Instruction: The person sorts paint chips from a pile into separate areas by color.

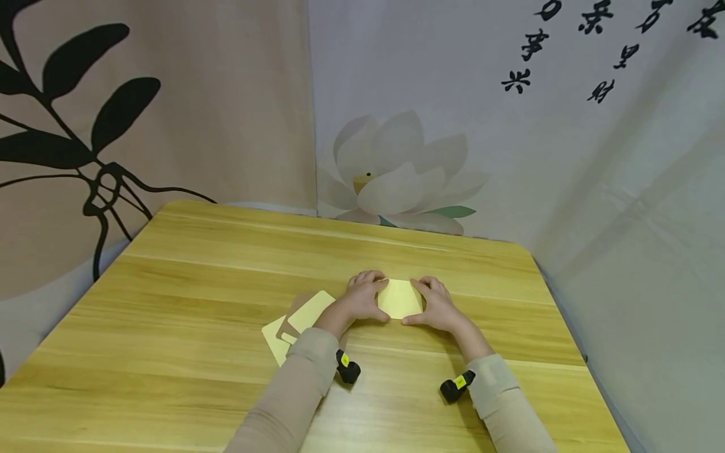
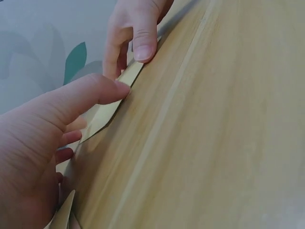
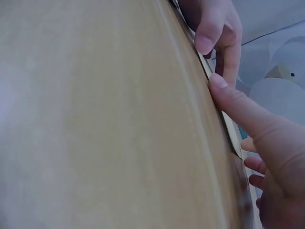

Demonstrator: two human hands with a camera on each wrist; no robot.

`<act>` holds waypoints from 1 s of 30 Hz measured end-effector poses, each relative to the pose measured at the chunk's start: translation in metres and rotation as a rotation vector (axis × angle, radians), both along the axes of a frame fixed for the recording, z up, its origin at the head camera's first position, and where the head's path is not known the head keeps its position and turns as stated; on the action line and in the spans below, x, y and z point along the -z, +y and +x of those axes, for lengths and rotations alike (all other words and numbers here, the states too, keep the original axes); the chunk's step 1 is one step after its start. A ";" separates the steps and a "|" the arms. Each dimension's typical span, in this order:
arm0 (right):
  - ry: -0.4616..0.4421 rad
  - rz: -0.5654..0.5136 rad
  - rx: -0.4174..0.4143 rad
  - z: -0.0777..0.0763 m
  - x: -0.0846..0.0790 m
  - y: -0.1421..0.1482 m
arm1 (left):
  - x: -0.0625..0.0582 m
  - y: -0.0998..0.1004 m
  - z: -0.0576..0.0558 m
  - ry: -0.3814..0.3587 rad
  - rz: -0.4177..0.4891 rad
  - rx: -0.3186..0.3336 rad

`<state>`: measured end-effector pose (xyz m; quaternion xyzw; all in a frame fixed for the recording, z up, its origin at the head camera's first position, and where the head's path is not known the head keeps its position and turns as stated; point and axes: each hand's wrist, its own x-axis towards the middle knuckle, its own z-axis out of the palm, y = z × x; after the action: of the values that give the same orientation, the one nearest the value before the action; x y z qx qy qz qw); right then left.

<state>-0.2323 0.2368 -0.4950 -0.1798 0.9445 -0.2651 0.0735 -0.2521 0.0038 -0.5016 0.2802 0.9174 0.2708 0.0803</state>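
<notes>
Beige sleeves stretch over the wooden desk, with a small black device at each wrist. Left hand and right hand are half-curled, each gripping one end of a yellow card between thumb and fingers. Left of the left hand, partly hidden by its forearm, lie more cards, yellow and brown.
</notes>
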 end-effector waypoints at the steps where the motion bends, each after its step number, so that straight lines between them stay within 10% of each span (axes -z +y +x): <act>1: -0.001 -0.005 0.001 0.000 -0.001 0.000 | -0.001 -0.001 0.001 -0.004 0.004 0.001; 19: 0.110 -0.039 0.080 0.028 -0.017 -0.027 | -0.031 -0.046 0.020 0.011 0.088 0.056; 30: 0.136 -0.076 0.085 0.050 -0.016 -0.066 | -0.029 -0.087 0.030 0.008 0.099 0.090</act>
<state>-0.1825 0.1712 -0.4788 -0.1598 0.9432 -0.2910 -0.0088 -0.2224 -0.0827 -0.4731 0.3260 0.8896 0.3109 0.0748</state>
